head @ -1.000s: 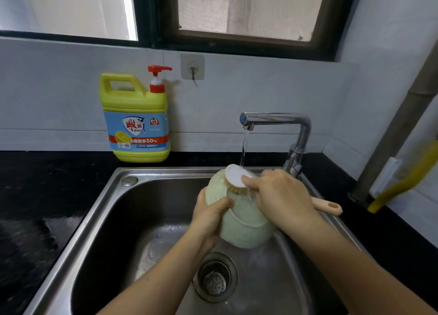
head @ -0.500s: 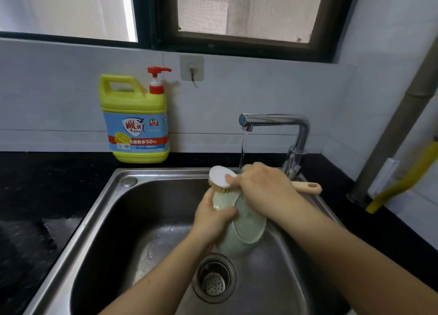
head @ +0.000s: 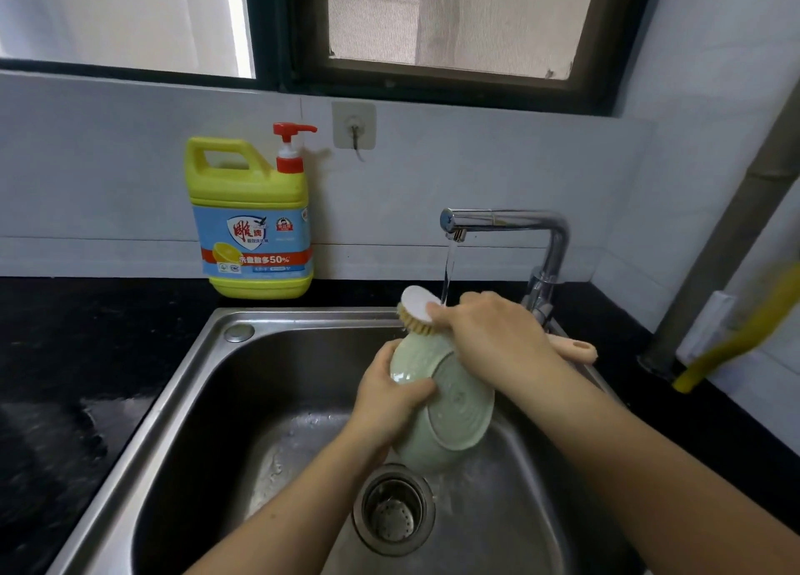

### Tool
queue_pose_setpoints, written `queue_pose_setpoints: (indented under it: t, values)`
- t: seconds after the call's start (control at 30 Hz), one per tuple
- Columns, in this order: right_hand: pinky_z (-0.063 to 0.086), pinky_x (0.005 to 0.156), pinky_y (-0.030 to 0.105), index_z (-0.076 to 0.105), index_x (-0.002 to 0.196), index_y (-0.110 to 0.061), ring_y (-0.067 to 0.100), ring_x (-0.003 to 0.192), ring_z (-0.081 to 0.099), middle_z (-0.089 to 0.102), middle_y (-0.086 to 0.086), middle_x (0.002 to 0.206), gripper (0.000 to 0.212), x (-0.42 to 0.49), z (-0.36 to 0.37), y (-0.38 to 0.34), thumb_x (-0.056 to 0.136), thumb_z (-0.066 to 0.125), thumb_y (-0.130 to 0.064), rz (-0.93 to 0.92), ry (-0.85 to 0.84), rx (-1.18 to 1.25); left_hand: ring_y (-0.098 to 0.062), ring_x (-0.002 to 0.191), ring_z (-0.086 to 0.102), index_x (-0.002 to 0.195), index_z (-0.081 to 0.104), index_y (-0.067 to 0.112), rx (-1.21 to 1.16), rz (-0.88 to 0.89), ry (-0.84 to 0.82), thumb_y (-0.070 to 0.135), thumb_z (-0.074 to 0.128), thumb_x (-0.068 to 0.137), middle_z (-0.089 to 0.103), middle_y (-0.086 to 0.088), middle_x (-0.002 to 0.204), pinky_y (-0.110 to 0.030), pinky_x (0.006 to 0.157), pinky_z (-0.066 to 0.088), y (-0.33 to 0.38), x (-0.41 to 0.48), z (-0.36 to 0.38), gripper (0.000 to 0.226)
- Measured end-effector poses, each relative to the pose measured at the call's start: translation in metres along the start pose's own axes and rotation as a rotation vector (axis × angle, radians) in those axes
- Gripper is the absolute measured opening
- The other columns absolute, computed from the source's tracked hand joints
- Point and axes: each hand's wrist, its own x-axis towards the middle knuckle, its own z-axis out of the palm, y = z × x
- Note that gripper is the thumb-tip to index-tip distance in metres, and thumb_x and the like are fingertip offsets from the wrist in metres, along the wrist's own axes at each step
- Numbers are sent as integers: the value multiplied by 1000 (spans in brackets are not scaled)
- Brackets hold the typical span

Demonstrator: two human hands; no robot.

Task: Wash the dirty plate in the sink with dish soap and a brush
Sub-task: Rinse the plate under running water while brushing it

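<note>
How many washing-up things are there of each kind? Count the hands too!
Pale green ceramic plate: 1
White-headed bristle brush: 1
Yellow dish soap jug with red pump: 1
Chrome tap: 1
Hands: 2, left hand and right hand
Total: 6

Soft daylight comes from the window (head: 454, 20) above my sink (head: 303, 315), and the left pane is washed out. The faucet (head: 506, 219) carries small glare. Straight lines bend near the edges, and the yellow object (head: 731, 345) at right is blurred.
</note>
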Motion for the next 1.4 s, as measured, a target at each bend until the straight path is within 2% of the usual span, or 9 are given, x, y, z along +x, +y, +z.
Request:
queue_pose_setpoints:
  t: [0.2,0.4,0.43,0.5,0.57,0.7,0.87,1.13,1.4]
  values:
    - [39,67,33,52,125,-15,26,96,58,60,9,105,33,-7,22,23,95,41,-9,205,-90,-45,-25,92,63,102,55,28,-128,-8,117,6,68,72,64,-7,103,-43,78,55,5,3,-6,40]
    - [46,75,33,31,144,-20,26,101,53,55,9,111,50,-32,25,17,97,45,-16,190,59,-24,-31,94,61,105,54,21,-430,-95,187,-1,59,82,62,-13,104,-50,86,51,10,8,-7,33]
    - [48,71,33,34,143,-19,27,98,54,56,10,109,54,-35,23,11,93,52,-15,168,65,-37,-31,94,61,103,53,23,-476,-110,183,0,59,83,62,-13,104,-51,86,51,11,9,-6,31]
    - [48,49,34,61,125,-16,27,72,59,62,11,85,61,-39,25,-1,66,80,-13,94,100,-29,-29,91,61,100,53,25,-536,-128,188,2,60,83,62,-12,103,-49,83,53,11,10,-5,29]
    - [46,41,33,70,112,-18,24,62,59,62,7,75,61,-47,22,-14,53,87,-15,-12,77,8,-26,85,62,106,53,20,-554,-134,225,4,61,83,63,-11,99,-42,76,54,9,10,-5,29]
    - [44,79,34,32,142,-29,23,105,48,52,5,115,48,-54,16,-13,96,43,-22,-24,-9,45,-29,89,61,118,49,16,-577,-159,280,7,63,83,61,-13,104,-46,80,54,8,12,-9,39]
    - [38,70,32,41,135,-21,25,103,49,53,7,111,39,-32,12,-5,97,37,-14,118,19,-28,-29,93,61,116,48,18,-558,-165,203,6,62,84,61,-12,106,-48,85,53,8,11,-7,37]
    - [40,76,35,31,143,-34,24,108,45,49,4,120,50,-24,16,1,97,38,-17,-71,41,24,-27,87,64,120,47,19,-525,-180,72,-1,65,81,63,-13,108,-36,67,55,9,7,-7,48]
    - [37,71,31,34,143,-32,24,105,48,53,5,112,47,-32,45,15,97,40,-21,233,3,98,-24,84,58,117,46,22,-513,-138,233,-4,57,82,59,-8,100,-35,65,51,10,9,-7,45]
